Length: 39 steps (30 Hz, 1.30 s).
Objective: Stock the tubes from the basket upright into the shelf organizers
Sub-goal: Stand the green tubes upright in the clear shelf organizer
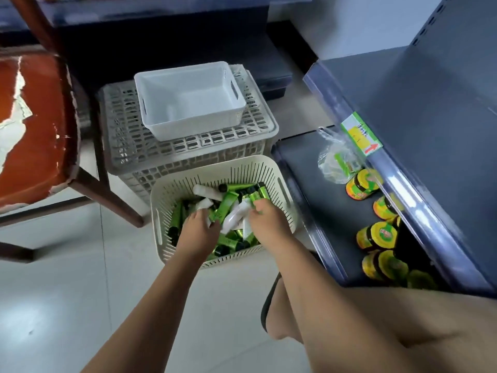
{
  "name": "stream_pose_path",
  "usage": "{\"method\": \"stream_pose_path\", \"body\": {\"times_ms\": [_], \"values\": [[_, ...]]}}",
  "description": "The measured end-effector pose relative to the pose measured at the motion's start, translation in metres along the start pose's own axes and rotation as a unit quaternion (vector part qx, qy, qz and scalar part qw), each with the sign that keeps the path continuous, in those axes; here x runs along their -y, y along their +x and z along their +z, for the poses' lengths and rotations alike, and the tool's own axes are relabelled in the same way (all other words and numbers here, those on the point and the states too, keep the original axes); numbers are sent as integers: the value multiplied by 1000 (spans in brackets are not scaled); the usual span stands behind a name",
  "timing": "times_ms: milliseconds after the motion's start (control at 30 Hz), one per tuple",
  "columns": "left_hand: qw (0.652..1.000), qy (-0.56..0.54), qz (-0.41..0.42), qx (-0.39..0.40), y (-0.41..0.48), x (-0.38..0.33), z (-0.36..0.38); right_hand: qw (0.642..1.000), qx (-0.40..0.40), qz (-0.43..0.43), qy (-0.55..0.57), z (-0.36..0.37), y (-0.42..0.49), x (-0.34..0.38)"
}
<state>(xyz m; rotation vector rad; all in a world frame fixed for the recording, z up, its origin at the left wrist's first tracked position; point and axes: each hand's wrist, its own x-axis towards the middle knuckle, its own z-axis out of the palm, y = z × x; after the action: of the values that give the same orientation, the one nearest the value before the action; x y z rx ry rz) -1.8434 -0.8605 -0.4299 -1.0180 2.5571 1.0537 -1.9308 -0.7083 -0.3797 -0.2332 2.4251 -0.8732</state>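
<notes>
A cream slotted basket stands on the floor, filled with several green tubes with black caps and white tubes. Both hands are down inside it. My left hand has its fingers curled round a green tube and a white one. My right hand grips a green tube near the basket's right side. A white organizer bin, with nothing in it, sits on top of a grey crate behind the basket.
The grey lattice crate stands behind the basket. A dark shelf at the right holds several yellow-lidded jars and a clear plastic bag. A red chair stands at the left. My knee is at lower right.
</notes>
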Motion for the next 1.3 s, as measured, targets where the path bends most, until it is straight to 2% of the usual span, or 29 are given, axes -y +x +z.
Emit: {"method": "stream_pose_path", "body": {"times_ms": [133,300,367,567,667,767,900,1000,1100,1167,1300], "values": [[997,-43,-50,29,31,-9,23,998,4,43,48,12,47,-11],[976,-126,-172,35,72,-13,45,994,-30,105,23,23,95,-34],[970,-126,-201,46,87,-11,55,991,-29,128,10,28,110,-43],[964,-116,-237,42,106,-5,72,985,3,163,-62,59,132,-69],[949,-164,-262,58,112,4,74,976,13,196,-92,71,134,-82],[922,-256,-281,69,108,8,74,974,33,206,-84,76,135,-84],[903,-324,-280,39,93,6,70,978,12,207,19,65,128,-74],[891,-351,-285,27,76,5,61,984,-15,164,68,50,114,-64],[890,-380,-252,0,57,-12,39,979,-69,108,157,36,94,-48],[884,-412,-220,-30,48,-28,21,969,-84,82,219,26,80,-34],[860,-484,-155,-41,35,-64,-18,923,-87,91,363,-4,55,-4]]}}
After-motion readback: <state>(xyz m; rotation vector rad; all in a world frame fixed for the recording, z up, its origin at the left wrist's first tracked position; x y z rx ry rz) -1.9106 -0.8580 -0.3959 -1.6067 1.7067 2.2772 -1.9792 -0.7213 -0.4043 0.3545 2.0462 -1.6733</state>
